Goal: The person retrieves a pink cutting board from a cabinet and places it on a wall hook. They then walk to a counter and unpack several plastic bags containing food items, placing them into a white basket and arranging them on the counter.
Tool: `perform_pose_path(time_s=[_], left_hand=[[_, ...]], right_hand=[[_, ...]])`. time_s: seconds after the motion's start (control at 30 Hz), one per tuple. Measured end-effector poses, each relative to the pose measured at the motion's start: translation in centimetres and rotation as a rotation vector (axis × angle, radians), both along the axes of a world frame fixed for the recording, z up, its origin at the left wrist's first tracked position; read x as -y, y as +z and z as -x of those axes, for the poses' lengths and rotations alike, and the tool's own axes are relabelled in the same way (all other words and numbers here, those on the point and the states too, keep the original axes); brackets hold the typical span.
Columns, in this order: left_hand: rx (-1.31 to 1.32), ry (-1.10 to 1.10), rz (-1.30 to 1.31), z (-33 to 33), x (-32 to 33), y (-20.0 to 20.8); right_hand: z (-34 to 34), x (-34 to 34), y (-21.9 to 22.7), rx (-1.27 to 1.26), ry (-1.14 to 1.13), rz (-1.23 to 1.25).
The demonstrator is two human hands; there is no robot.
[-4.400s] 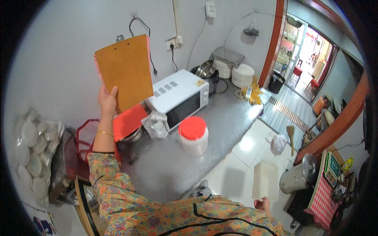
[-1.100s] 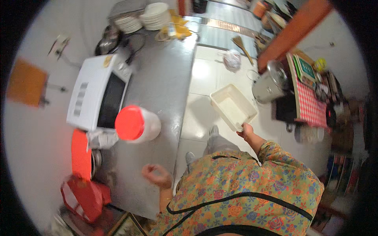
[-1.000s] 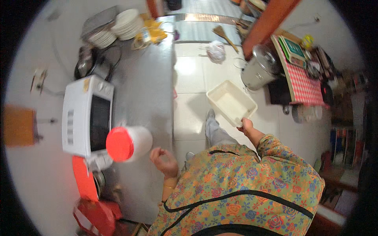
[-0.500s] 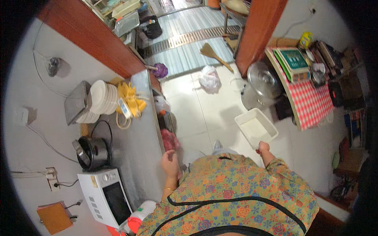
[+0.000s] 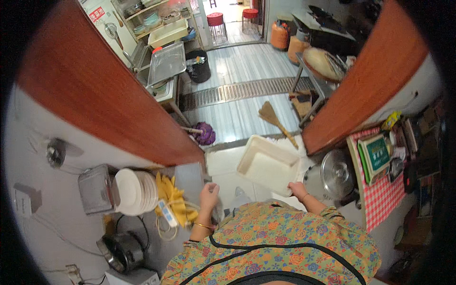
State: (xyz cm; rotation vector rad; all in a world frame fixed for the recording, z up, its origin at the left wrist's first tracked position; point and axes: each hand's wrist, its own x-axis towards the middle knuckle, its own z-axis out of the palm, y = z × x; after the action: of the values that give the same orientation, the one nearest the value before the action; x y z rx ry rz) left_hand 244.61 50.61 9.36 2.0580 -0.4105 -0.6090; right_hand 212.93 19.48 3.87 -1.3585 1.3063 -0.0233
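Evidently, the right hand [image 5: 298, 191] pinches the near-right corner of a cream rectangular plastic tub [image 5: 269, 165], right of the grey surface's [image 5: 189, 176] right edge; best keep it level, clear of the lidded metal pot [image 5: 337, 175]. Loosely curled, the left hand [image 5: 209, 195] seems empty.

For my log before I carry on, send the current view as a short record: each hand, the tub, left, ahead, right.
Left hand: loosely curled, no held thing visible, near the end of the grey counter
Right hand: gripping the cream tub at its near corner
Tub: rectangular, nothing visible inside
Left: white plates stacked, yellow gloves, power strip
Ahead: broom lying on the floor, purple mop head
Right: lidded metal pot, red-and-white checked cloth
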Motion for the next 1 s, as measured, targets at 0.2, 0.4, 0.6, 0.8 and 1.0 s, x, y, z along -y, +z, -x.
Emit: perform_pose_path(time_s=[0.2,0.4,0.6,0.8,1.0], left_hand=[[0.032,-0.137,0.007,-11.1,15.9,4.5],[0.063,-0.185,-0.032,-22.8,25.3,3.7],[-0.092,0.224,0.035,-40.4,30.9,-0.7],[-0.261,0.686,0.465,-55.4,36.7,2.7],[-0.221,0.898,0.585,-75.4,44.5,0.8]], right_hand=[[-10.6,10.9,3.7,-0.113,0.55,0.374],[-25.1,22.7,4.4,-0.015,0.482,0.203],[-49.4,33.6,6.4,0.284,0.405,0.024],[-68.7,44.4,7.5,0.334,0.715,0.531],[-78.1,64.2,-5.1,-0.022,0.83,0.637]])
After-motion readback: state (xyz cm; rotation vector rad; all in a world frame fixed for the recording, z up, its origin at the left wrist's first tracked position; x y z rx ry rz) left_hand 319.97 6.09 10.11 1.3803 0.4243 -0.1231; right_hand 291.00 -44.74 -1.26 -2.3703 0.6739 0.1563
